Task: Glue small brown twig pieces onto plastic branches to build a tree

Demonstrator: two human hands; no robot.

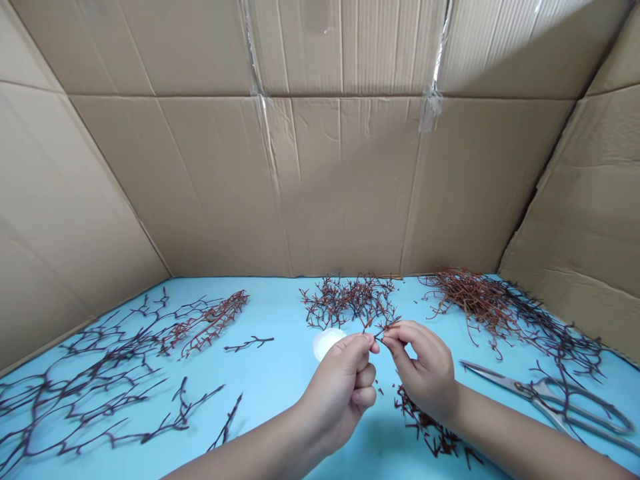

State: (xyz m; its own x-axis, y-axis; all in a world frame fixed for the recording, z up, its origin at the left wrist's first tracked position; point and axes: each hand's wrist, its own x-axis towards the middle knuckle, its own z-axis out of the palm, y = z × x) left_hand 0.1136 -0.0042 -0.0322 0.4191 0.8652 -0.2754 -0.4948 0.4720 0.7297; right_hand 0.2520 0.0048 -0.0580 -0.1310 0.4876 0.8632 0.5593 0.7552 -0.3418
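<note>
My left hand (350, 383) is closed, its thumb and forefinger pinching a small dark twig (381, 332) near the middle of the blue table. Close on its right, my right hand (425, 367) pinches the same twig between thumb and fingertips. Just behind the hands lies a pile of short reddish-brown twigs (350, 300). A round white object (327, 342) sits beside my left hand, partly hidden by it. Small cut pieces (433, 430) lie below my right hand, partly covered by it.
Long dark branches (45, 407) and a red branch bundle (215, 320) spread over the left side. One twig (250, 343) lies alone. At the right are scissors (530, 390), partly under dark branches, and a reddish stem heap (470, 297). Cardboard walls (340, 187) surround the blue surface (275, 387).
</note>
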